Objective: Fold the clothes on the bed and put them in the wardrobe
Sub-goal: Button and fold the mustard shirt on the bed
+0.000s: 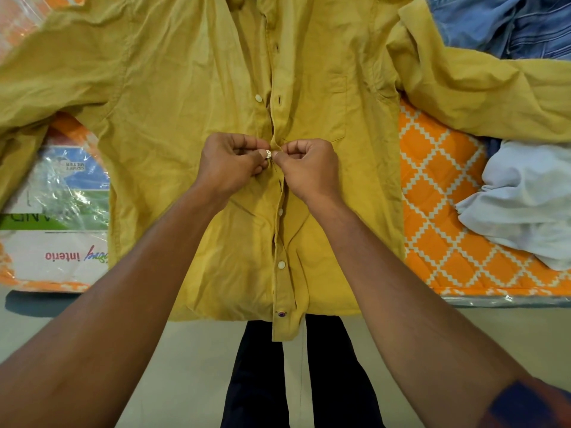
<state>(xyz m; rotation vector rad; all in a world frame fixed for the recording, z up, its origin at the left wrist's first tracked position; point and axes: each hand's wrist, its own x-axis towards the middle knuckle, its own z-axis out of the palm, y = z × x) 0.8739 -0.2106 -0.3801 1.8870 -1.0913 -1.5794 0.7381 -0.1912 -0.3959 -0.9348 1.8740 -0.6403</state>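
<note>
Mustard shirt (173,97) — creased, spread flat.

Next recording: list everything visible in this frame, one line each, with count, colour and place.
mustard-yellow cotton button-up shirt: one, yellow, spread front-up across the mattress
white round buttons: four showing, white, down its placket; a darker one at the hem
blue denim jeans: one heap, blue, top right
pale grey crumpled garment: one, pale grey, right, on the mattress
orange diamond-patterned mattress: one, orange and white, plastic-wrapped, under the clothes
printed label: one, white, green and blue, left, under the plastic
dark trousers: one pair, near black, bottom centre
left hand: one, pinches the shirt at a mid-placket button
right hand: one, pinches the placket edge beside it
</note>
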